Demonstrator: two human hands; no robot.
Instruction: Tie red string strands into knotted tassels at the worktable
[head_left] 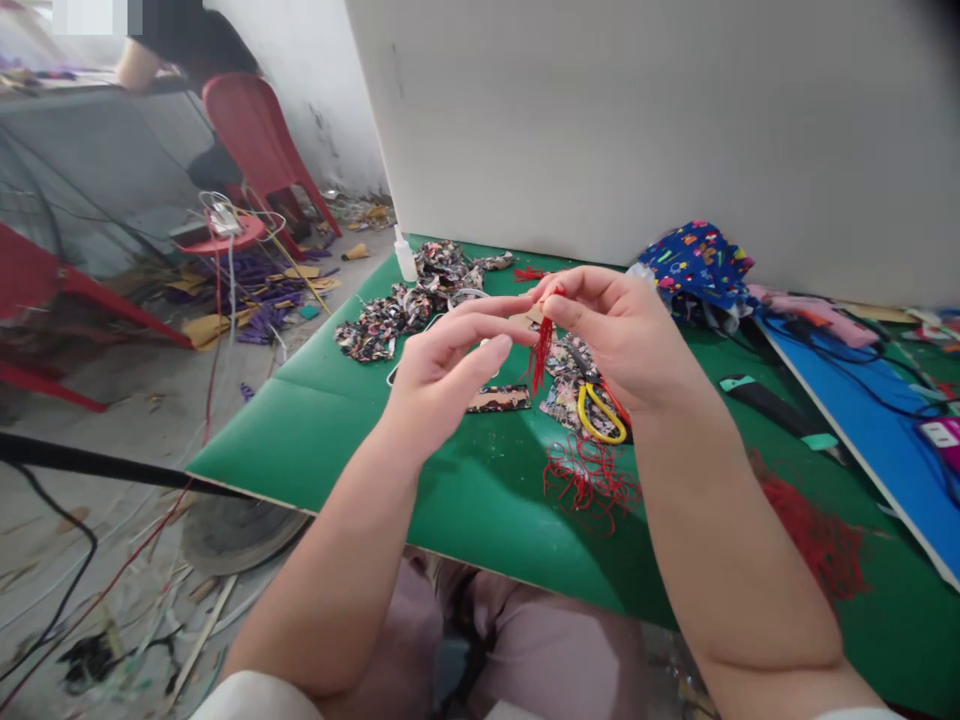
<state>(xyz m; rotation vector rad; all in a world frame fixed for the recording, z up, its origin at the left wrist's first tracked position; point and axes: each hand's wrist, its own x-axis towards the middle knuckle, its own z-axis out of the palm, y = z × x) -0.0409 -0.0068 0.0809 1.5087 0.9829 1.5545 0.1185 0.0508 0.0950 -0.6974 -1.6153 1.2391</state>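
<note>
Above the green table (480,500), my right hand (619,325) pinches the top of a red thread tassel (541,350), whose strands hang down. My left hand (454,365) is just left of it, fingers stretched toward the tassel, thumb apart from them; the fingertips reach the strands or lie very near. Beneath the hands lies a patterned fabric strip (510,399). Scissors with yellow and red handles (602,415) rest on patterned fabric. Loose red threads (589,475) lie nearer the table's front edge.
Dark floral fabric (397,310) and a white bottle (405,255) are at the back left. Blue patterned cloth (697,265), a black cutter (780,412), a blue board (862,430) and more red threads (814,535) are rightward. A person sits on a red chair (259,135).
</note>
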